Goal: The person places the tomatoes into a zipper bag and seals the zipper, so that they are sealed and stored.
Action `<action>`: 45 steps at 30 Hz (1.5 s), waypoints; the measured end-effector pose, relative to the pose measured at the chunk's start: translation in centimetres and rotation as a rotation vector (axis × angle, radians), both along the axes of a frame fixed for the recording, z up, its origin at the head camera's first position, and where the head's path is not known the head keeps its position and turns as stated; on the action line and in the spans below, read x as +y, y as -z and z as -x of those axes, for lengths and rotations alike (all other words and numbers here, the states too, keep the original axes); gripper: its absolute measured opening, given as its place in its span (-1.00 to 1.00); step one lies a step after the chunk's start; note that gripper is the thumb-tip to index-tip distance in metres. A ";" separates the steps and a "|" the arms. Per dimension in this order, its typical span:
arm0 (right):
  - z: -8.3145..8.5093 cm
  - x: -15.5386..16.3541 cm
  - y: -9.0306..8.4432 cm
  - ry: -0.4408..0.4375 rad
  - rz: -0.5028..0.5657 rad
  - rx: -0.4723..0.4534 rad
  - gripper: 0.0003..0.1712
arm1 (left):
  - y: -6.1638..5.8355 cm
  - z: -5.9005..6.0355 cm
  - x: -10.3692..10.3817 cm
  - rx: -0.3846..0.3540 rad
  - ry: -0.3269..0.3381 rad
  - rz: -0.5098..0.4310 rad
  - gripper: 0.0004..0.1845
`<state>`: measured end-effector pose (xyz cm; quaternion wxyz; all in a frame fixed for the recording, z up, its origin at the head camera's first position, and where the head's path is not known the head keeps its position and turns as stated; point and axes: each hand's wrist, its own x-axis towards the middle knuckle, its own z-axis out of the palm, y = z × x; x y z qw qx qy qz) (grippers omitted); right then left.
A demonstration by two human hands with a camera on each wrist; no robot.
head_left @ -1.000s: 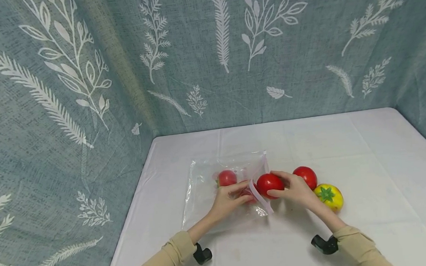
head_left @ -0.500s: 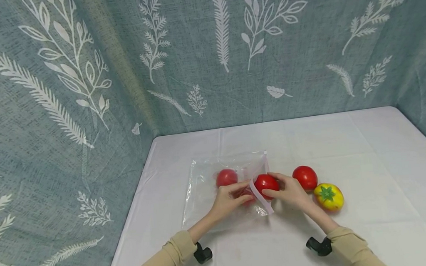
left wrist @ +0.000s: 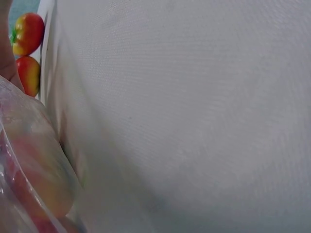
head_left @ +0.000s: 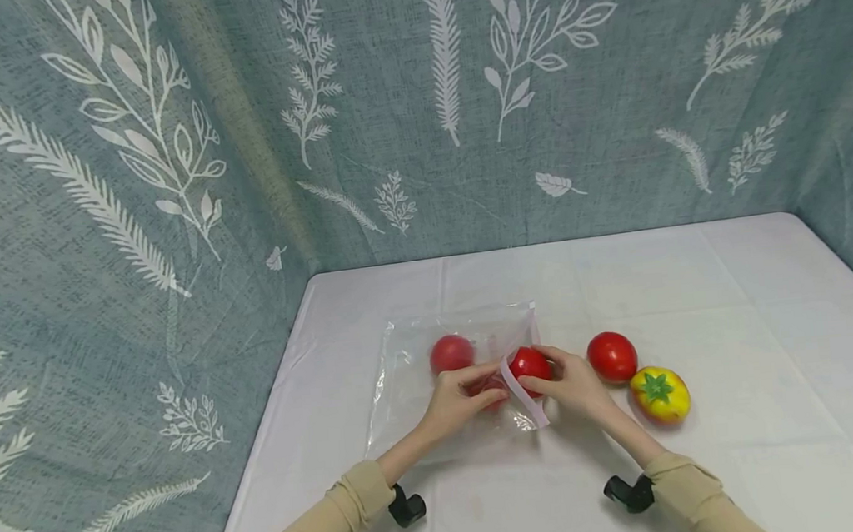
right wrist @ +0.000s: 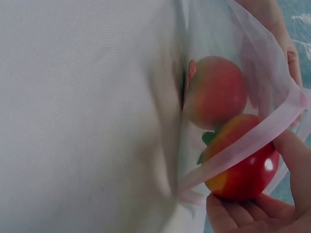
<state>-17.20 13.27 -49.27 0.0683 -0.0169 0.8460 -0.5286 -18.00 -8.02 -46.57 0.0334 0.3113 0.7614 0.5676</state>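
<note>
A clear zip bag (head_left: 406,347) with a pale pink opening strip lies flat on the table. My left hand (head_left: 455,399) holds the upper side of its mouth raised, thumb and fingers curled at the plastic. In my right hand (head_left: 577,385) is a red tomato (head_left: 529,363) with a yellowish base and green leaves, gripped between thumb and fingers. The right wrist view shows this tomato (right wrist: 245,167) partly inside the mouth, the strip crossing it. Behind it, another tomato (right wrist: 218,92) shows through the plastic. One more tomato (head_left: 451,353) lies deeper in the bag.
To the right of the bag, a red tomato (head_left: 612,357) and a yellow-and-red tomato (head_left: 660,395) with a green star-shaped top sit on the white table (head_left: 751,374). A blue-grey curtain (head_left: 404,176) with leaf patterns stands behind and left.
My right hand has moved left, carrying the tomato from just outside the bag's mouth to partly inside it. The tomato deeper in the bag has shifted slightly. My left hand stays put.
</note>
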 end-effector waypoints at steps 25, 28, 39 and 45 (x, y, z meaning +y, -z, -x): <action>1.3 -1.3 0.8 0.071 0.006 0.020 -0.25 | -0.4 -0.1 0.1 0.010 -0.009 0.031 -0.56; 1.5 -1.3 0.9 0.071 0.005 0.034 -0.26 | -0.5 -0.1 0.1 0.008 -0.012 0.033 -0.56; 2.2 -1.7 1.3 0.091 -0.045 0.110 -0.31 | -0.6 0.0 0.2 0.040 -0.026 0.047 -0.57; 2.2 -2.2 1.7 0.102 -0.077 0.118 -0.34 | -0.5 -0.2 0.1 0.060 -0.028 0.044 -0.57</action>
